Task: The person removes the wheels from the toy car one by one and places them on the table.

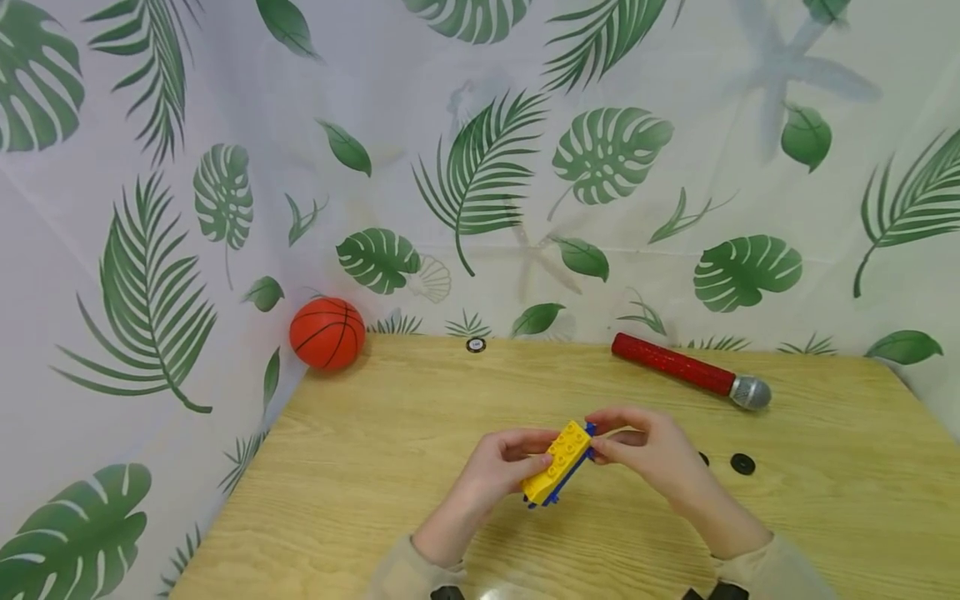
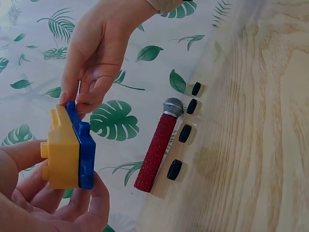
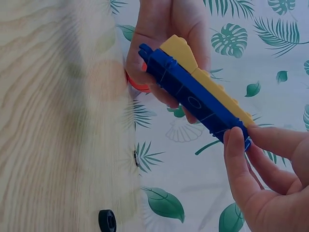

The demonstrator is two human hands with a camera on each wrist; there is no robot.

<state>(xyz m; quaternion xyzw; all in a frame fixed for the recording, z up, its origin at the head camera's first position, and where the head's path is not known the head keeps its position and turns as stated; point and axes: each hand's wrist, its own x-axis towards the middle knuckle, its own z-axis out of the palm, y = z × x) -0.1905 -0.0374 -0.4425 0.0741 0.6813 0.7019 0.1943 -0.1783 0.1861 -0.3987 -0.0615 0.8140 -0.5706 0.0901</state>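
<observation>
Both hands hold a toy brick car body, a yellow studded block (image 1: 567, 450) on a blue base (image 3: 186, 96), tilted above the table. Short pegs stick out from the base's sides, with no wheels on them. My left hand (image 1: 495, 465) grips the near part, its thumb on the yellow side; its fingers reach the blue base in the left wrist view. With thumb and fingertips my right hand (image 1: 656, 446) pinches the far end of the blue base. A black wheel (image 1: 742, 463) lies right of that hand, and another is partly hidden by the wrist.
A red microphone (image 1: 675, 365) with a silver head lies at the back right. An orange basketball (image 1: 327, 333) sits at the back left corner. A small black-and-white disc (image 1: 476, 344) lies at the back edge. Several black wheels (image 2: 184, 133) show in the left wrist view.
</observation>
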